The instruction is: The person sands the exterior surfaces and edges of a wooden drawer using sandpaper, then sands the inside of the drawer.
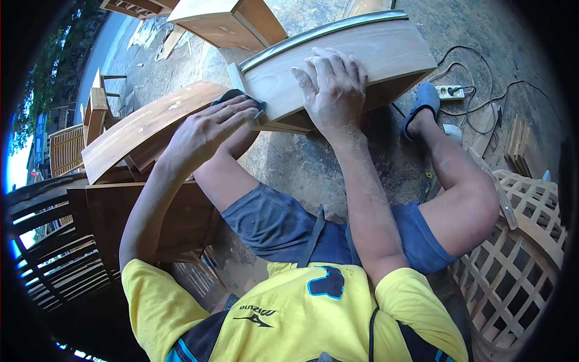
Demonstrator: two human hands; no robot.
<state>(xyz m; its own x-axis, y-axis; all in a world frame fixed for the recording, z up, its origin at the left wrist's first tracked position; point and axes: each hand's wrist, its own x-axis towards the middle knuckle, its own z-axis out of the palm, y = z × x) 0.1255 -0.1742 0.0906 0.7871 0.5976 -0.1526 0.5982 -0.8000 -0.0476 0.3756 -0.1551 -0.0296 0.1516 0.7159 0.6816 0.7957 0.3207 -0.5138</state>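
Observation:
A pale wooden box-like piece [386, 45], dusty and with a curved strip along its far edge, lies in front of me. My left hand [220, 120] presses a dark sheet of sandpaper [228, 95] against the left end of this piece; the fingers lie together over the sheet and hide most of it. On the top panel rests my right hand [335, 84], coated in pale dust, its fingers stretched out and slightly apart, with nothing in them.
Brown wooden furniture parts [163, 117] stand at the left, and another wooden box [223, 24] is behind. A power strip [450, 92] with cables lies on the floor at the right, near my shoe [425, 99]. Lattice woodwork [512, 265] stands at the lower right.

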